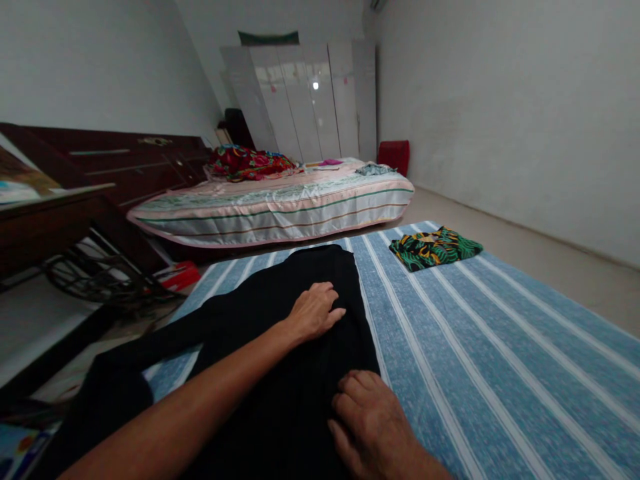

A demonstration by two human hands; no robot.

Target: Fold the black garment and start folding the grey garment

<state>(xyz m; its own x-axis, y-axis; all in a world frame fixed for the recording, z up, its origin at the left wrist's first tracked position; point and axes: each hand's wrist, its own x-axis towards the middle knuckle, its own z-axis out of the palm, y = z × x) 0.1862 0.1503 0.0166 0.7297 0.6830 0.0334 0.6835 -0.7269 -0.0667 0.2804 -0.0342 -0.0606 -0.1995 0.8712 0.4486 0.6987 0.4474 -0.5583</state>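
**Both hands on black garment, striped sheet**

Black garment (pixel 285 283) lies spread on the blue-and-white striped sheet (pixel 500 373), left of scene middle, running from near edge to far edge. One long sleeve (pixel 150 343) goes left and near, over the sheet's left edge. A bit of sheet shows between sleeve and body. Slight wrinkles near the hands.

Left hand (pixel 315 312): palm down on the garment, toward its right side, farther off than the other hand. Fingers lie close together, slightly bent, thumb held apart; no pinch seen. Left forearm (pixel 200 400) crosses over the garment from near left.

Right hand (pixel 373 413): near, on the garment's right edge, back of hand up. Fingers bent and close together, thumb apart on the black cloth; tips partly hidden, cannot tell if they pinch the edge.

Green, black and orange patterned cloth (pixel 435 248) sits folded on the far part of the sheet, right of the garment, well apart from both hands.

Beyond the sheet: bed (pixel 280 217) with pale striped cover, red floral blanket (pixel 250 163) on its far left, grey cloth (pixel 375 169) on its far right. Pale wardrobe (pixel 305 100) behind, red object (pixel 394 157) by the right wall. Left side: dark headboard (pixel 115 157), wooden desk (pixel 50 207), red box (pixel 183 275) on the floor near the sheet's far left corner.
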